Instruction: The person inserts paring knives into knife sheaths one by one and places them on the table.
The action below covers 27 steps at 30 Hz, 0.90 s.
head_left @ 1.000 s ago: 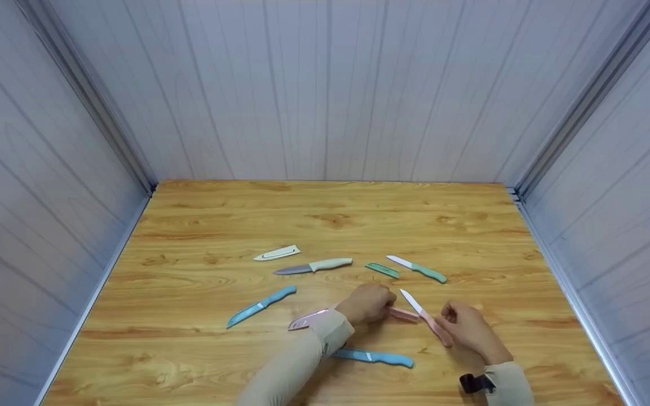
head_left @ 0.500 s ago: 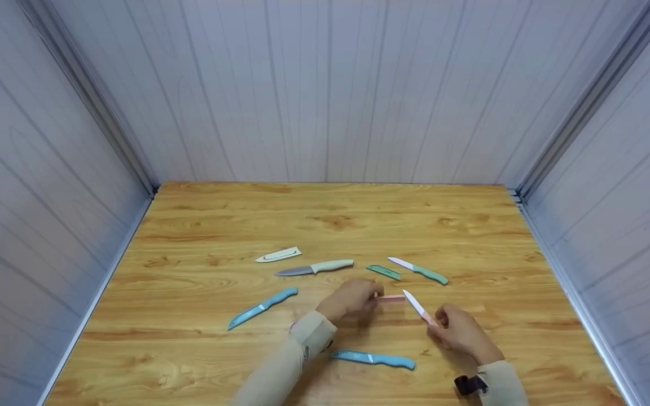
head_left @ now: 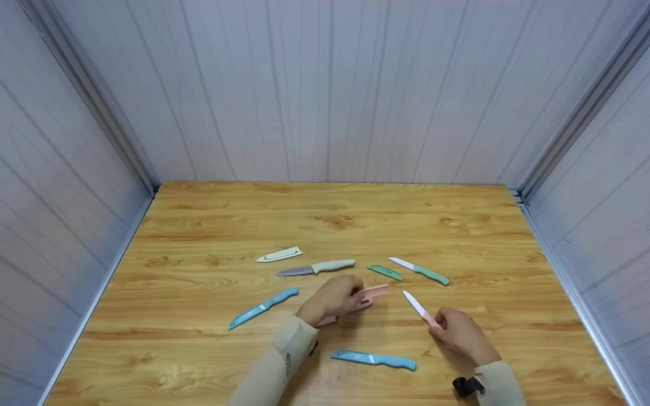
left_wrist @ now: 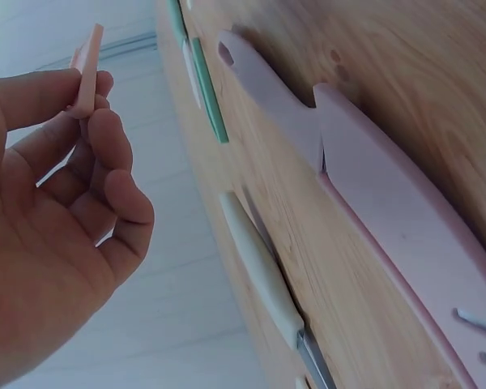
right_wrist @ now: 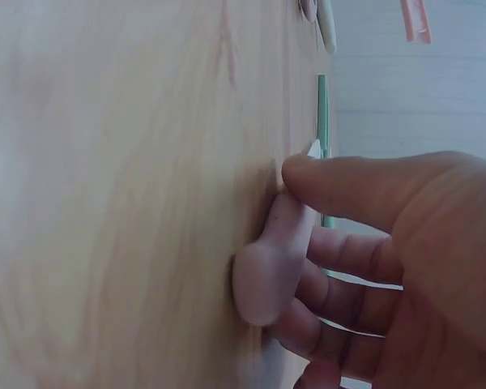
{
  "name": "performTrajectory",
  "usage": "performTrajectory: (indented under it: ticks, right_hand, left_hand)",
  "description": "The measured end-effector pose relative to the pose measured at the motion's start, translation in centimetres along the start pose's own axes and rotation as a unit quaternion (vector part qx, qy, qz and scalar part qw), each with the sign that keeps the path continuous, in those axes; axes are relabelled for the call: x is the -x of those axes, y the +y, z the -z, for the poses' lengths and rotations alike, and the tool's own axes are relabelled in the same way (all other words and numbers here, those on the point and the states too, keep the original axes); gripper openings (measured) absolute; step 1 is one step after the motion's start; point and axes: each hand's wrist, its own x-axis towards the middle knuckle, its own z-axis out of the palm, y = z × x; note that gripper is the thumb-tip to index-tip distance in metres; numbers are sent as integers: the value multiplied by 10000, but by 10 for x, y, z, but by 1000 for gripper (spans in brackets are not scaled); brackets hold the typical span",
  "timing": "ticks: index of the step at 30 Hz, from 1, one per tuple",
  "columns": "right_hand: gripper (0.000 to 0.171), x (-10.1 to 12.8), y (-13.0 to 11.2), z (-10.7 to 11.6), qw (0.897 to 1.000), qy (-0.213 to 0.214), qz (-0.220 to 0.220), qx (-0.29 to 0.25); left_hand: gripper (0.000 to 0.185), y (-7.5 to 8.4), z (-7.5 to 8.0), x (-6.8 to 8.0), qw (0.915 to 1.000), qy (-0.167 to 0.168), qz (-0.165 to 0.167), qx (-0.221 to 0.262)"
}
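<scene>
My left hand (head_left: pixel 333 296) pinches a small pink knife sheath (head_left: pixel 376 291) between thumb and fingertips, its open end toward the right. In the left wrist view the sheath (left_wrist: pixel 89 61) is held up off the table. Below that hand lies a larger pink knife in its cover (left_wrist: pixel 397 211), mostly hidden by the hand in the head view. With my right hand (head_left: pixel 460 332) I grip the handle of a pink paring knife (head_left: pixel 415 304), its bare white blade pointing away and to the left. The handle end (right_wrist: pixel 267 275) sticks out behind my fingers, close over the table.
A cream knife (head_left: pixel 333 265) and its cream sheath (head_left: pixel 280 255) lie further back. Right of them are a green sheath (head_left: pixel 385 272) and a bare green knife (head_left: pixel 431 275). Sheathed blue knives lie at left (head_left: pixel 263 308) and front (head_left: pixel 374 361). Panel walls (head_left: pixel 325 101) enclose the table.
My left hand has moved left and slightly back with the pink sheath, turning it. My right hand has taken hold of the pink paring knife's handle, and the blade has barely shifted.
</scene>
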Motion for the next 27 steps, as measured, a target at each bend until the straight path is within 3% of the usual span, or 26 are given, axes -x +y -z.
performTrajectory:
  ticks: [8,17,27]
  right_hand:
    - [15,0,0,-2,9995,-172,-154,-235]
    - [15,1,4,-6,9988,-35,-181,-455]
    - [15,8,2,0,9958,120,-44,-902]
  left_hand:
    - [26,-4,7,11,9984,257,4,506]
    - [26,-7,12,21,9952,640,58,743]
    - [19,-12,11,29,9882,723,450,1276]
